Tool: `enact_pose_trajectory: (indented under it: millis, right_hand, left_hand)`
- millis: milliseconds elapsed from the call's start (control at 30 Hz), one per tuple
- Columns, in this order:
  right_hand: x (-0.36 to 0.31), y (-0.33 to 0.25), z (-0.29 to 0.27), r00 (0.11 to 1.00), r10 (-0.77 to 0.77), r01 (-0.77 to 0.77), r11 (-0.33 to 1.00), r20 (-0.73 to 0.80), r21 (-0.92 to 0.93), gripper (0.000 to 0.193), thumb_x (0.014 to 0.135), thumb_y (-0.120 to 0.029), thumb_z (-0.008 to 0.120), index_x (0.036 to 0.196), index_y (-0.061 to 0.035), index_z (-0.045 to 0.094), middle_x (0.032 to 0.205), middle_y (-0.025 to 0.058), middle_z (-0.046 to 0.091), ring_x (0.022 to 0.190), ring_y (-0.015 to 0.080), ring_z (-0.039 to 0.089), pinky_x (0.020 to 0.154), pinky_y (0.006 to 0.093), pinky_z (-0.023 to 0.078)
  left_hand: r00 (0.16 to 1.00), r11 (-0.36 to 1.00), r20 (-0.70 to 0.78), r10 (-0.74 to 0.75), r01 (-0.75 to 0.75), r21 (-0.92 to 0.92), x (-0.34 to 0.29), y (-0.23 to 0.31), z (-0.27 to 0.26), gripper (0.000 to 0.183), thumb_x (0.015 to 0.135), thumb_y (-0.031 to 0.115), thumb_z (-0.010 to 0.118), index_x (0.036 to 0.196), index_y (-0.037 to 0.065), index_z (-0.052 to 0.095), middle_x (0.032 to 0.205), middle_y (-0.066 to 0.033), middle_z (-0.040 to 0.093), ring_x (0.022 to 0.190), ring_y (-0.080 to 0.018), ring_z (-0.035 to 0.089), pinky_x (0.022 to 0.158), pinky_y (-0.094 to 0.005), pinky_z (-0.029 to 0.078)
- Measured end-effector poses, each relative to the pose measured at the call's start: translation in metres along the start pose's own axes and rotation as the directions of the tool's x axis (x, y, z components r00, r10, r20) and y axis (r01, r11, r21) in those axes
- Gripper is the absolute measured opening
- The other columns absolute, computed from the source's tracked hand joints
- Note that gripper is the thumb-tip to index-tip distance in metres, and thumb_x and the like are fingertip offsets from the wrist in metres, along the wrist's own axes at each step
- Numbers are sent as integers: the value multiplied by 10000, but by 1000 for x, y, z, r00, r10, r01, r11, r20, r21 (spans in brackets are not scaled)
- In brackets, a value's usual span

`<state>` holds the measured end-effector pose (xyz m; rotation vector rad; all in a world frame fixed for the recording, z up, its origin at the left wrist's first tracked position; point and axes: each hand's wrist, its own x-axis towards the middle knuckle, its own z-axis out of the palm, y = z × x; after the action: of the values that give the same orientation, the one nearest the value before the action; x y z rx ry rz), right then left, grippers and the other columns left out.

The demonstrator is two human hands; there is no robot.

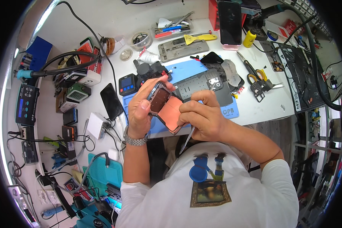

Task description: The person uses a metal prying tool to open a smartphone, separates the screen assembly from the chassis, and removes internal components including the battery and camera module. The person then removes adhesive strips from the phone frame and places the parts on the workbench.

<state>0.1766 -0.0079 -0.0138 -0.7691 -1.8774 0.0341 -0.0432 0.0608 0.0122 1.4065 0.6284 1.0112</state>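
Note:
My left hand (140, 114), with a metal-banded watch at the wrist, grips a phone-like device (171, 113) in front of my chest. Part of this device is dark brown and part is flat coral. Its edge rests between my thumb and fingers. My right hand (202, 121) is closed around a slender silver tool (186, 141) that looks like tweezers. One end of the tool points down toward my shirt. The right fingertips touch or nearly touch the coral face, and they hide part of it. Beneath both hands lies a blue work mat (186, 68).
Beyond my hands sit a dark perforated plate (190, 87) and a small device with a blue screen (128, 84). A black phone (111, 101) lies to the left. Scissors (252, 74) are at the right, and a yellow scraper (201, 38) is farther back. Cables hang at both sides.

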Motion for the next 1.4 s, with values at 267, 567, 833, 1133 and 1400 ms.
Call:
enact_pose_trajectory:
  millis: [267, 567, 833, 1133, 1400]
  right_hand:
    - [-26, 0, -3, 1000, -5, 5, 999, 5, -35, 413, 543, -39, 781, 932, -164, 717, 1069, -56, 674, 1030, 260, 572, 862, 410, 411]
    - [-46, -3, -9, 999, -24, 25, 999, 29, -42, 351, 597, -125, 837, 934, -175, 752, 1073, -42, 731, 963, 241, 546, 838, 397, 379]
    - [-65, 0, -22, 995, -57, 61, 996, 77, -60, 334, 629, -205, 898, 941, -178, 780, 1069, -33, 757, 952, 241, 539, 809, 408, 376]
    - [-87, 4, -29, 991, -56, 62, 997, 121, -49, 327, 624, -210, 912, 926, -186, 790, 1069, -43, 760, 953, 238, 531, 818, 403, 367]
    - [-96, 2, -40, 979, -51, 60, 997, 200, -41, 327, 617, -176, 898, 927, -191, 794, 1080, -53, 754, 967, 233, 535, 836, 400, 364]
  left_hand:
    - [999, 999, 27, 35, -35, -7, 1, -3, 2, 901, 1012, 609, 596, 1509, -143, 580, 1371, -203, 646, 1241, -269, 699, 1039, -386, 594]
    - [998, 998, 34, 60, -60, -1, 2, -8, -3, 894, 1006, 602, 593, 1504, -141, 588, 1362, -199, 675, 1239, -272, 713, 1063, -403, 588]
    - [998, 997, 15, 66, -65, -50, 5, -13, -7, 917, 975, 581, 624, 1503, -166, 561, 1354, -227, 685, 1244, -323, 717, 1074, -433, 588]
    - [999, 999, -8, 43, -43, -20, 5, -13, -6, 993, 918, 609, 650, 1497, -189, 535, 1303, -257, 709, 1219, -363, 725, 1063, -460, 596]
    - [995, 986, 40, 86, -79, -149, 7, -18, -10, 873, 969, 552, 668, 1463, -165, 600, 1359, -211, 679, 1232, -316, 724, 1103, -440, 578]
